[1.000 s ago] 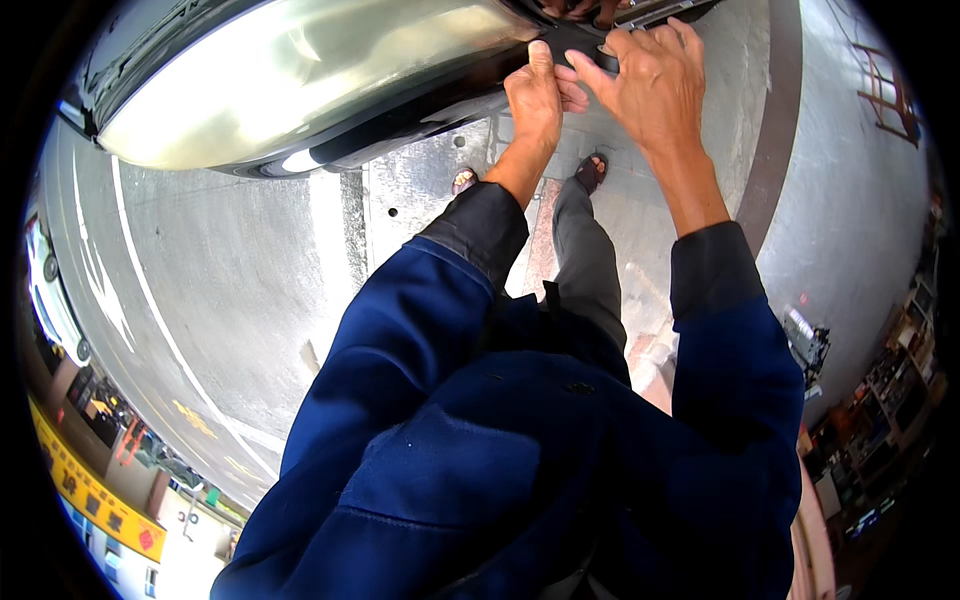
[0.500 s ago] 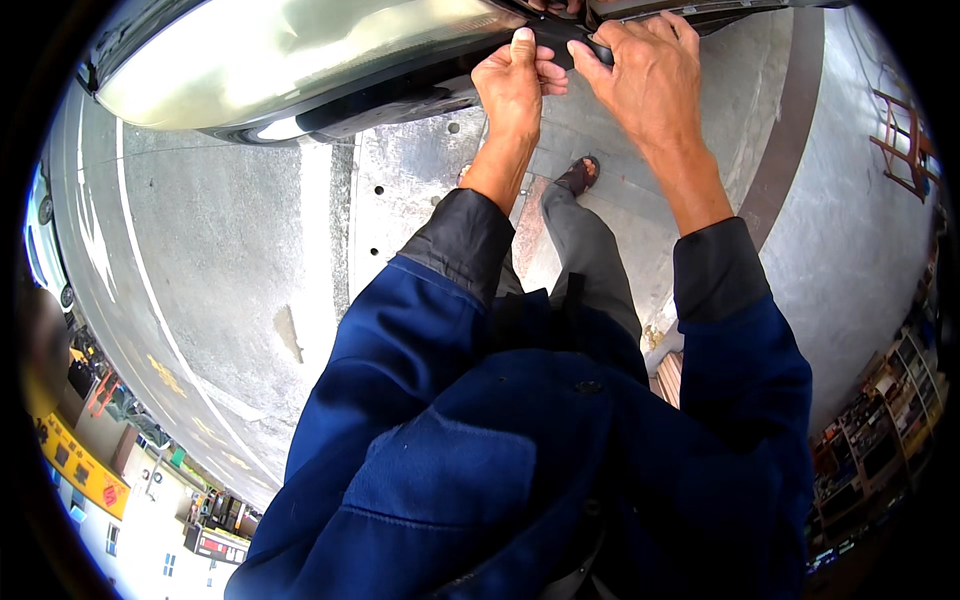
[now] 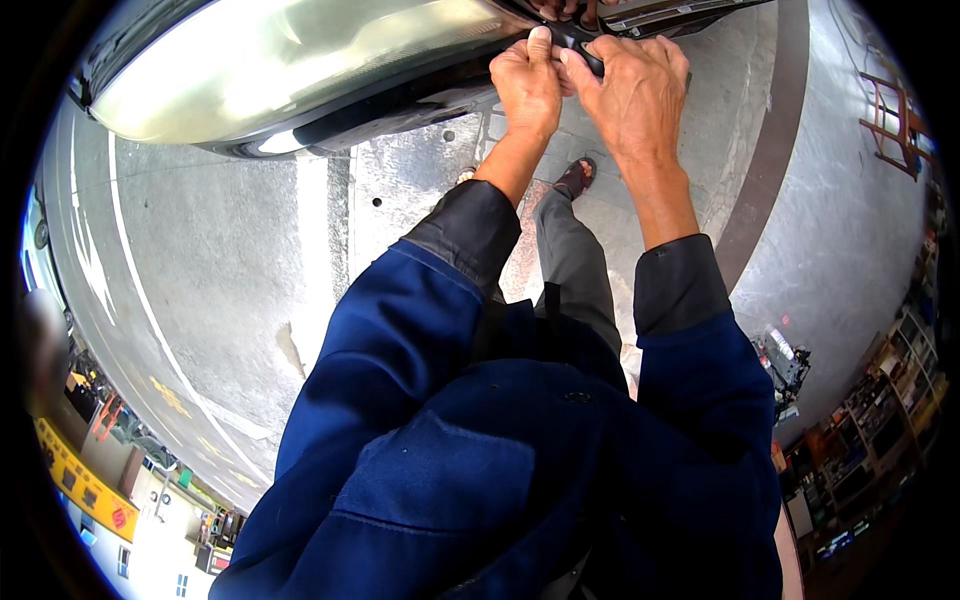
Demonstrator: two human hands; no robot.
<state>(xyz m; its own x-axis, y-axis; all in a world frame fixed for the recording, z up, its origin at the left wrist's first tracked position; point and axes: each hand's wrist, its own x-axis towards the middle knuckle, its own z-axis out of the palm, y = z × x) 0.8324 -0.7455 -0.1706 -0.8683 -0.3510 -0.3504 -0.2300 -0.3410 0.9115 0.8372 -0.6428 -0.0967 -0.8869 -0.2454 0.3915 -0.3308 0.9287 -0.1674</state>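
Observation:
At the front of a car, a black plastic trim piece (image 3: 572,37) sits beside the inner end of a large clouded headlight (image 3: 330,60). My left hand (image 3: 528,85) is closed at its left end, thumb pointing up and fingers curled under. Over its right end lies my right hand (image 3: 637,95), fingers bent round it and the thumb reaching toward my left fingers. Both hands almost meet, and the fingers hide much of the piece. Further right runs a dark grille edge (image 3: 690,15). Below the headlight is the dark bumper (image 3: 400,108).
My sandalled foot (image 3: 575,178) stands on the pavement below the hands. A brown strip (image 3: 765,175) borders the smooth grey floor at right, where a reddish metal frame (image 3: 888,125) stands. Cluttered shelves (image 3: 880,410) line the right rim. Road markings run at left.
My hands have drawn closer together, the right one shifting left toward the left one. The view has moved slightly, and more clutter shows beside my right sleeve.

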